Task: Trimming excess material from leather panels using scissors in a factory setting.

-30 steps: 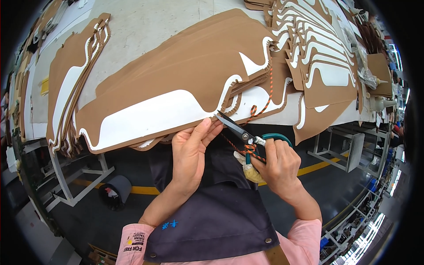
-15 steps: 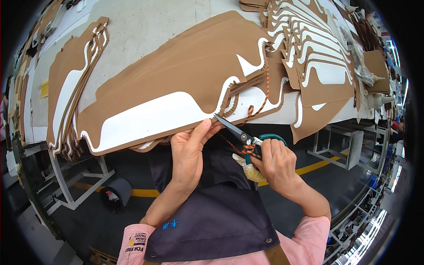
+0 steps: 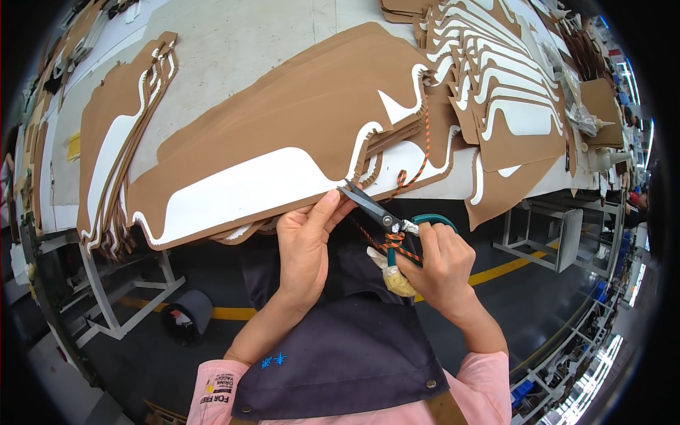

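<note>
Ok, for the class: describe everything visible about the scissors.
The scissors have dark, metallic-looking blades, slightly parted, and green handles, one wrapped in yellowish material. Silvery wrapping and orange-and-black cord sit near the pivot. The right hand holds them pointing up and left, tips at the brown-and-white sheet's near edge; contact is unclear.

Near the left edge of the table [image 3: 234,42] lies a small yellow item [image 3: 74,146]; near its right edge, a crumpled clear plastic bag [image 3: 579,119] lies beside a plain brown sheet [image 3: 602,103]. Below the near left corner, a white metal frame [image 3: 101,301] stands near a dark bin [image 3: 201,304] with scraps inside. A yellow stripe [image 3: 234,313] crosses the dark floor [image 3: 149,354].
</note>
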A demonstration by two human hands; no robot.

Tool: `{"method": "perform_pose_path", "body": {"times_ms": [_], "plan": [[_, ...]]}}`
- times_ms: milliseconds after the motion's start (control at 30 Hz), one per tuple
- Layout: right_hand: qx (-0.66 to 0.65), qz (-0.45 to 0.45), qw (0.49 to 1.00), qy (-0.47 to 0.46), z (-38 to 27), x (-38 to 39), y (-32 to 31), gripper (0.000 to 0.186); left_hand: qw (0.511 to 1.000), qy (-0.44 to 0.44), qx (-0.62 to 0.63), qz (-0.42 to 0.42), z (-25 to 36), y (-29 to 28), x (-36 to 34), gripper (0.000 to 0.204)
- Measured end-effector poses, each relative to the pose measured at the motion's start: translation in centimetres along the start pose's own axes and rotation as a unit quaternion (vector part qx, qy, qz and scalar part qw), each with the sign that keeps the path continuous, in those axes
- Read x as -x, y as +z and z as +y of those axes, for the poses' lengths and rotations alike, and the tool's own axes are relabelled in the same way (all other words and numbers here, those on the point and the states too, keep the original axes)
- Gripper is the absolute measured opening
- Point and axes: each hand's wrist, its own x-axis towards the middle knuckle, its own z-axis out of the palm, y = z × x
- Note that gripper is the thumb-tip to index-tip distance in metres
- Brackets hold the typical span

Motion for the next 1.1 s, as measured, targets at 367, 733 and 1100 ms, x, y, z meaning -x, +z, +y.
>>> {"method": "perform_pose_path", "body": {"times_ms": [367, 733, 1100], "plan": [[0.066, -0.041, 0.997, -0.022, -0.7, 0.6, 0.1, 0.048, 1.0, -0.003, -0.001, 0.005, -0.3, 0.3, 0.2, 0.018], [0.049, -0.066, 0.996, -0.033, -0.1, 0.4, 0.2, 0.043, 1.0, 0.0, -0.003, -0.018, 0.2, 0.2, -0.1, 0.017], [-0.493, 0.082, 0.822, 0.273, -4.1, -6.4, 1.9, 0.029, 0.95, -0.126, 0.274, -0.085, 3.1, 0.3, -0.3, 0.06]]}}
